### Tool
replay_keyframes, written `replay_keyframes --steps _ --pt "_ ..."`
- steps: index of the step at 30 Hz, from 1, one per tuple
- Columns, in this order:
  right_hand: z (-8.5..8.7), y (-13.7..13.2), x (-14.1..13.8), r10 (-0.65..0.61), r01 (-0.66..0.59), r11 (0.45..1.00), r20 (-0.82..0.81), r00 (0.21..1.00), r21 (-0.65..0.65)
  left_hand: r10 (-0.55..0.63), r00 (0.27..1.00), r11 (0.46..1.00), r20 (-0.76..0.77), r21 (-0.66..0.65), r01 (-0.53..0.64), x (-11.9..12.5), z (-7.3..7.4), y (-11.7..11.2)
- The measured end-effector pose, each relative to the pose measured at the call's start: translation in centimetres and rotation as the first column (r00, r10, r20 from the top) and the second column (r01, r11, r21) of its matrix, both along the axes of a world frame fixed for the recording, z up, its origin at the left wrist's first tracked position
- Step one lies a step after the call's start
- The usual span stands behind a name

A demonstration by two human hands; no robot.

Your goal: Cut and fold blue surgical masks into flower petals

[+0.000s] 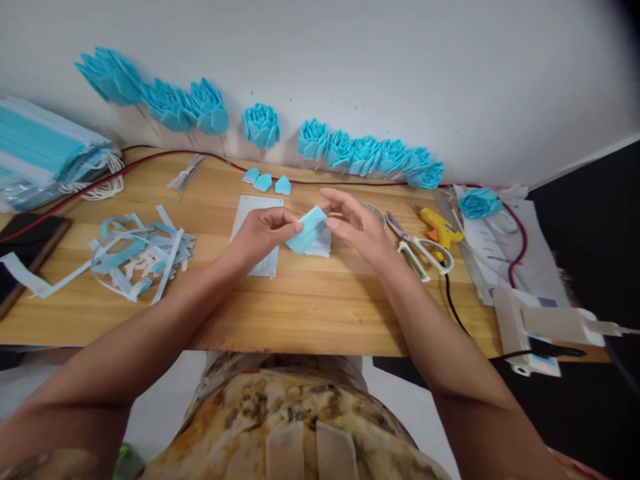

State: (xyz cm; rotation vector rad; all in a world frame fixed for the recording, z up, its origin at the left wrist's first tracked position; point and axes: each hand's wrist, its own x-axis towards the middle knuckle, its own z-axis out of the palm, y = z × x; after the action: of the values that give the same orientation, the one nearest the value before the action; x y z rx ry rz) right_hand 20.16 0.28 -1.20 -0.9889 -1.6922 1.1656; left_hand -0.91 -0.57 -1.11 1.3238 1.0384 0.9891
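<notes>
A small folded piece of light-blue mask fabric point(307, 231) is pinched between the thumb and fingers of my left hand point(267, 230), above the middle of the table. My right hand point(360, 230) is at the piece's right corner, its thumb and fingers apart; whether a fingertip touches the fabric I cannot tell. Under my hands lies a pale flat mask sheet point(247, 210), partly covered by the left hand. Another pale piece point(320, 247) shows below the held fabric. Several small blue petal-shaped pieces point(263, 181) lie just behind.
Blue fabric flowers point(261, 125) on stems line the wall. Scissors point(413, 240) and a yellow glue gun point(440, 227) lie right, near a power strip point(525, 333). Fabric scraps point(143, 253), a phone point(35, 247) and a mask stack point(45, 147) are left. A red-black cable point(200, 153) crosses the back.
</notes>
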Motion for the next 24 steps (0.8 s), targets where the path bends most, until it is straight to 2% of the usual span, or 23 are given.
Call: replay_keyframes --steps 3,6,12,15,18,24 --pt "0.2 -0.6 -0.6 -0.019 0.011 0.997 0.105 0.994 0.075 -0.057 0.992 0.996 -0.116 0.062 0.065 0.2 -0.2 -0.3" --pt "0.0 -1.2 -1.5 -0.092 0.075 0.992 0.188 0.978 0.099 -0.067 0.985 0.992 -0.158 0.095 0.083 0.3 -0.6 -0.4" --pt "-0.9 -1.7 -2.5 -0.219 0.218 0.976 0.049 0.975 0.028 -0.054 0.997 0.998 -0.051 0.031 0.055 0.8 -1.1 -0.3" --pt "-1.3 -1.8 -2.5 -0.271 0.27 0.963 0.031 0.962 0.018 -0.067 0.998 0.998 -0.018 -0.021 0.066 1.1 -1.5 -0.5" --pt "-1.5 -1.9 -2.5 -0.303 0.302 0.953 0.018 0.953 0.034 -0.07 0.996 0.996 -0.054 -0.058 0.067 1.4 -1.7 -0.8" --pt "-1.6 -1.3 -1.9 -0.387 0.389 0.918 -0.039 0.921 0.078 -0.132 0.983 0.991 -0.127 -0.012 0.132 1.3 -1.5 -1.0"
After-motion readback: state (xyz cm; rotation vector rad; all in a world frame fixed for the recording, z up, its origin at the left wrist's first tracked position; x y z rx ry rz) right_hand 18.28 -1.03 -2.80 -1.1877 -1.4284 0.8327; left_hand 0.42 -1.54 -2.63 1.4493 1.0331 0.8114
